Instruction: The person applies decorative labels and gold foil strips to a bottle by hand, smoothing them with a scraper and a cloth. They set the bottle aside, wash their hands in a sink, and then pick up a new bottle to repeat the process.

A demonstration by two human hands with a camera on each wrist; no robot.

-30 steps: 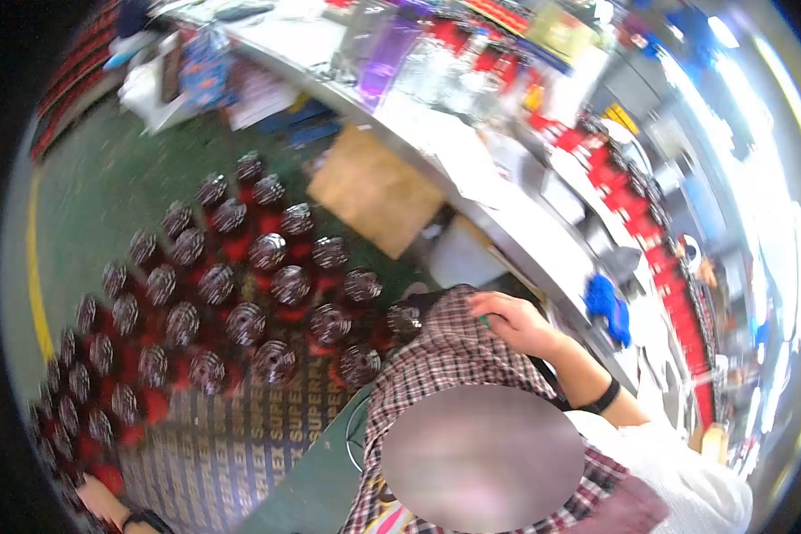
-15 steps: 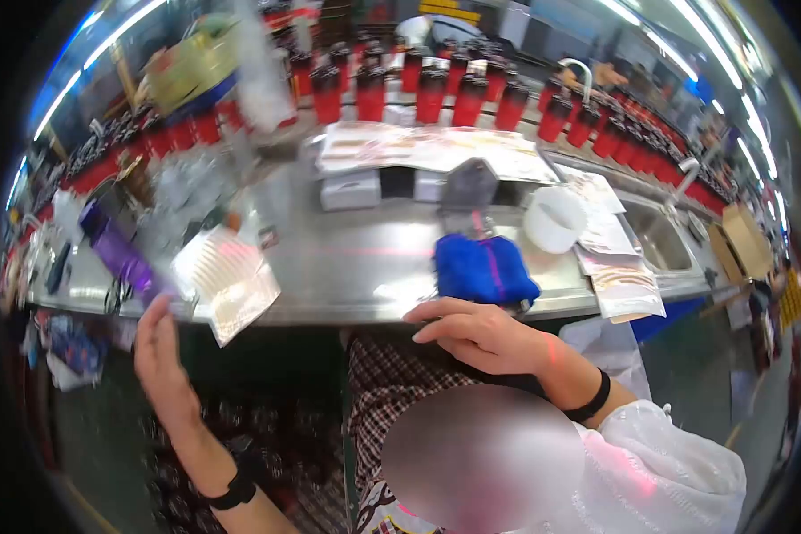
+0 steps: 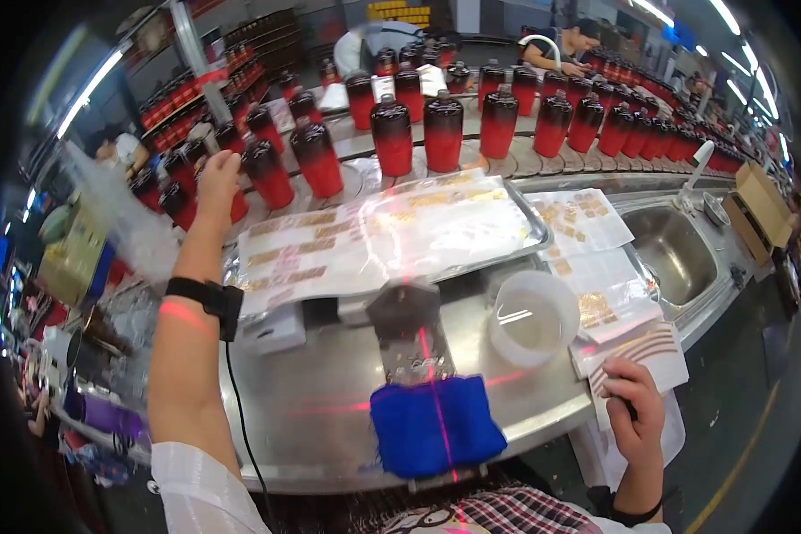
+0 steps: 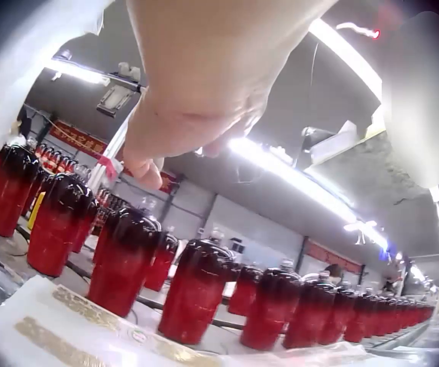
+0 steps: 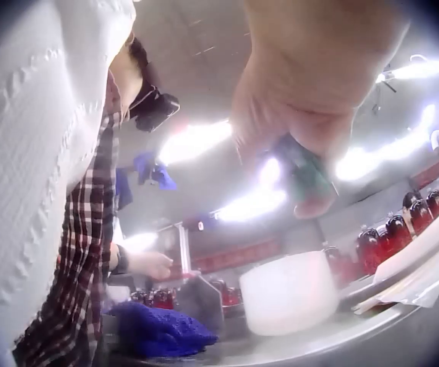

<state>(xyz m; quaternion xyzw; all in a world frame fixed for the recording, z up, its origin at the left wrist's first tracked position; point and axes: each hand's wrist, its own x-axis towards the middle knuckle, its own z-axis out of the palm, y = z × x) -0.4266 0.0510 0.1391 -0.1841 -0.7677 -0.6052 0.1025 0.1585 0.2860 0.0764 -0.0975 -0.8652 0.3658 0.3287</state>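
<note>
My left hand point(image 3: 218, 187) reaches over the tray to the row of red-and-black glass bottles point(image 3: 265, 173) at the back left. Its fingers bend loosely downward, and in the left wrist view the fingertips point(image 4: 150, 177) hang just above the neck of one bottle point(image 4: 127, 260); nothing shows between them. My right hand point(image 3: 636, 414) is over a striped sheet point(image 3: 654, 345) at the bench's right front. Its curled fingers hold a small dark green piece point(image 5: 303, 172), mostly hidden in the palm; I cannot tell its kind.
Decal sheets point(image 3: 400, 240) with gold patches cover a metal tray point(image 3: 536, 233). A blue cloth point(image 3: 436, 425) lies at the front edge, behind it a dark hexagonal piece point(image 3: 403, 310). A white tub point(image 3: 534, 320) of liquid, a sink point(image 3: 672, 245) and a cardboard box point(image 3: 761, 214) are rightward. People work behind.
The view has swung from bottles on the floor up to the bench. My left hand has gone from low left, past the bench's front edge, out to the back bottles. My right hand has moved right.
</note>
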